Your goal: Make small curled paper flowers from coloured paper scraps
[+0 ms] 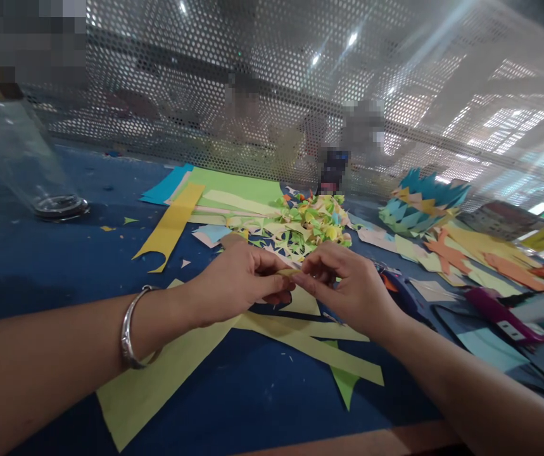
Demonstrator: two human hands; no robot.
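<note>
My left hand (243,278) and my right hand (347,282) meet over the middle of the blue table. Between their pinched fingertips is a small piece of yellow paper (289,273), mostly hidden by the fingers. Below the hands lie pale yellow-green paper strips (328,353) and a green paper scrap (346,383). A larger sheet of yellow-green paper (158,396) rests under my left forearm. Just beyond the fingers is a heap of cut paper scraps (319,221) in green, yellow and orange.
A clear glass bottle (25,158) stands far left. A yellow strip (171,225) and green sheets (238,183) lie behind my left hand. At right are a zigzag-edged paper crown (418,202), orange paper cutouts (447,253) and a purple power strip (504,316) with black cables. A perforated screen (181,95) rises behind.
</note>
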